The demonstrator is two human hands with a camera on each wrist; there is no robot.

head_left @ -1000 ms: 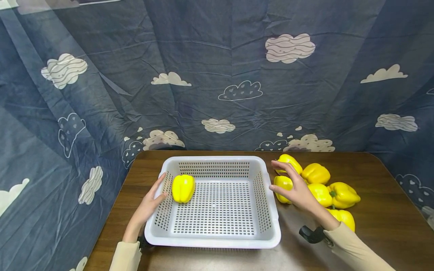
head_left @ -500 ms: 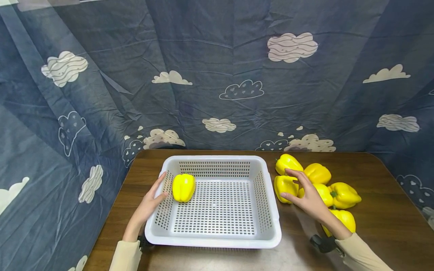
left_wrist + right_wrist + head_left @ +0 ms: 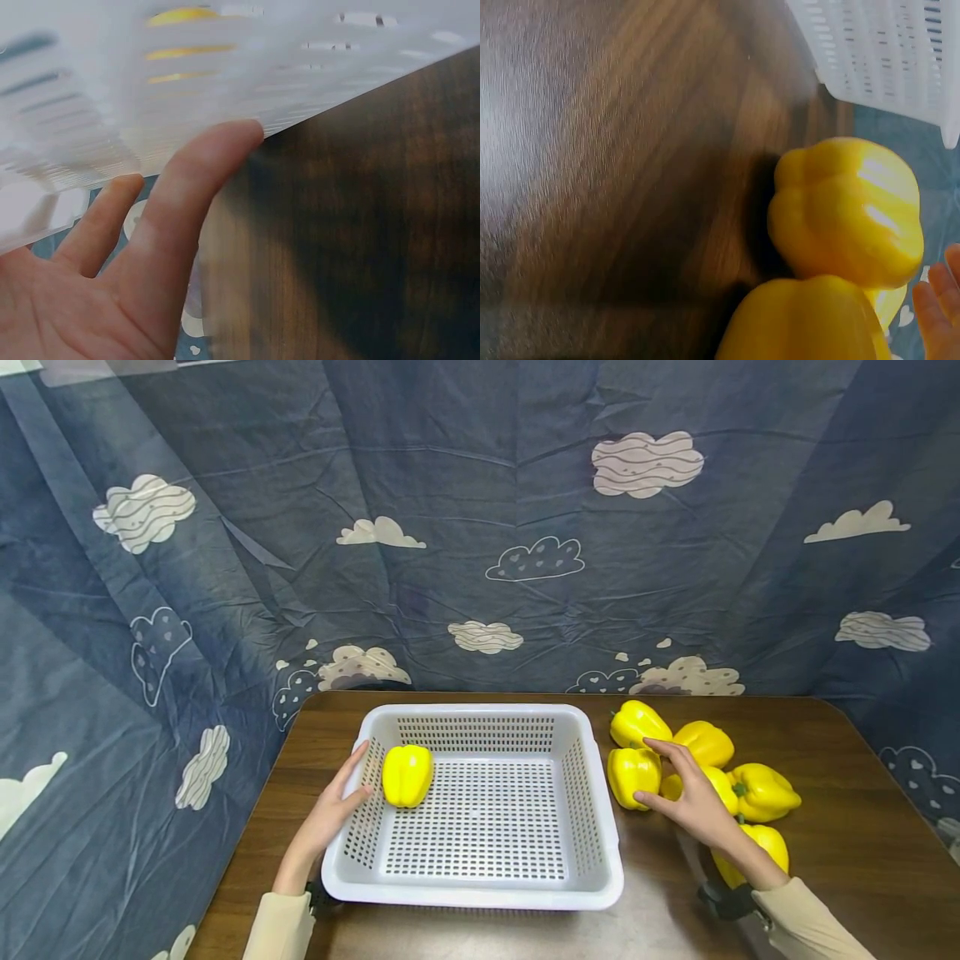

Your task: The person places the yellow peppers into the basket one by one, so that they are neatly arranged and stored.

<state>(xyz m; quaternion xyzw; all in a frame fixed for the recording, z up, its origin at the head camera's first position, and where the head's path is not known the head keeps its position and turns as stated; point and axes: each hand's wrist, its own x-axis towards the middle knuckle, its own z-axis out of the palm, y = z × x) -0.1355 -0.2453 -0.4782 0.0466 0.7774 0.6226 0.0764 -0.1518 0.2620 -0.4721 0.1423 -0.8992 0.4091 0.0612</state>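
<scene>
Yellow peppers (image 3: 633,777), right fingers (image 3: 670,753) partly hiding some

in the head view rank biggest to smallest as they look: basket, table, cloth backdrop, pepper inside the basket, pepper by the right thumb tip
1. Cloth backdrop
2. Table, partly covered
3. Basket
4. Pepper inside the basket and pepper by the right hand's thumb tip: too alike to rank
</scene>
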